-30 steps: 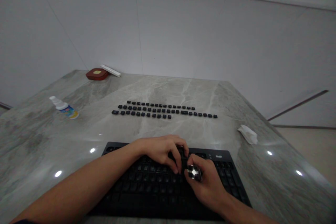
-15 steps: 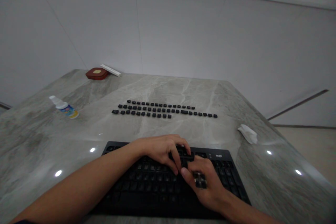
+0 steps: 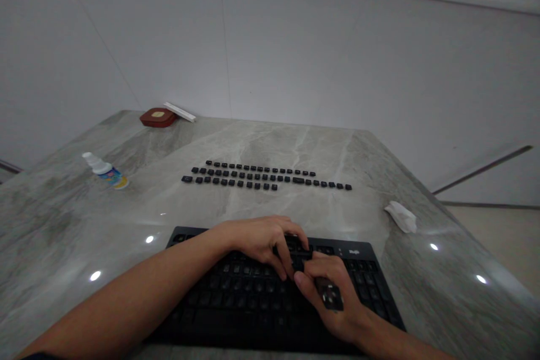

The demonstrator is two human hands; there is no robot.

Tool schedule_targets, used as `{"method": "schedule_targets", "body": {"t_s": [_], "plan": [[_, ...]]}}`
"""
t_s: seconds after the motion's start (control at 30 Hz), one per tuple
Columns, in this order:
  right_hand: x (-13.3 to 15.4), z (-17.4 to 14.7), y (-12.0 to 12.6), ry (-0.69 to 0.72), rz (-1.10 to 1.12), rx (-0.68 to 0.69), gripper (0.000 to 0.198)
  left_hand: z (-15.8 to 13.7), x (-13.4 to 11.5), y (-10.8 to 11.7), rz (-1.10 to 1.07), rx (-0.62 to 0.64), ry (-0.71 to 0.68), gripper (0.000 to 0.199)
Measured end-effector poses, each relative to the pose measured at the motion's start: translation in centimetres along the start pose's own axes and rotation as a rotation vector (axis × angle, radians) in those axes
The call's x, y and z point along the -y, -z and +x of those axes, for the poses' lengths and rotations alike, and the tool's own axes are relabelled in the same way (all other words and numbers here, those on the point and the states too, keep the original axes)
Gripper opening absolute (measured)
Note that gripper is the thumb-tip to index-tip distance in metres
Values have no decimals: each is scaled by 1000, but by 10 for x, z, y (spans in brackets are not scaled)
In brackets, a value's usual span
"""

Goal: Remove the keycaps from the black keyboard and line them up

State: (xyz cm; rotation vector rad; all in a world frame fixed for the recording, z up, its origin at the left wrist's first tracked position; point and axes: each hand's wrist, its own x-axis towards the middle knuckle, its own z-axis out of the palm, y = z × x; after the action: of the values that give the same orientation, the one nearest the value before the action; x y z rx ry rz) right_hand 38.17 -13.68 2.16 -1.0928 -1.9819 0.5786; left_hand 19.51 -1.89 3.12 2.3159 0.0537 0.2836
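A black keyboard [image 3: 236,318] lies in front of me, with some caps gone from its upper rows. My left hand [image 3: 264,242] arches over the upper right of its main key block, bent fingers apart and fingertips down among the keys. Close beside it, my right hand [image 3: 333,287] is closed around a short dark tool [image 3: 330,294] with a shiny end. The tool's tip is hidden by the fingers, near the left fingertips. Beyond the keyboard, several loose black keycaps [image 3: 248,176] lie in three rows.
On the grey marbled table [image 3: 147,197], a white-capped spray bottle [image 3: 105,171] lies at the left. A reddish-brown case [image 3: 157,118] and a thin white strip [image 3: 180,112] sit at the far left edge. Crumpled white tissue [image 3: 401,217] rests at the right. A pale wall [image 3: 287,50] stands behind.
The shiny end of the tool has swung slightly right and down in my right hand. My left hand stays at nearly the same place on the keyboard. The whole view has shifted a little.
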Motion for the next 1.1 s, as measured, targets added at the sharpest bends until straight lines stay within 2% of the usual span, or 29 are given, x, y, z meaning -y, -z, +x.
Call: {"method": "schedule_targets", "body": {"t_s": [0.13, 0.37, 0.53, 0.7, 0.9, 1.1], "plan": [[-2, -1, -1, 8, 8, -10, 38, 0, 2, -1, 6, -1, -16, 7], [0, -1, -1, -28, -32, -63, 35, 0, -1, -2, -38, -13, 35, 10], [-1, 1, -1, -30, -20, 34, 43, 0, -1, -3, -47, -27, 43, 13], [-4, 1, 1, -32, -8, 66, 43, 1, 0, -2, -36, -12, 44, 10], [0, 1, 10, 70, -6, 119, 27, 0, 0, -2, -27, -25, 12, 15], [-1, -4, 12, -11, 51, 208, 20, 0, 1, -2, -37, -8, 31, 15]]}}
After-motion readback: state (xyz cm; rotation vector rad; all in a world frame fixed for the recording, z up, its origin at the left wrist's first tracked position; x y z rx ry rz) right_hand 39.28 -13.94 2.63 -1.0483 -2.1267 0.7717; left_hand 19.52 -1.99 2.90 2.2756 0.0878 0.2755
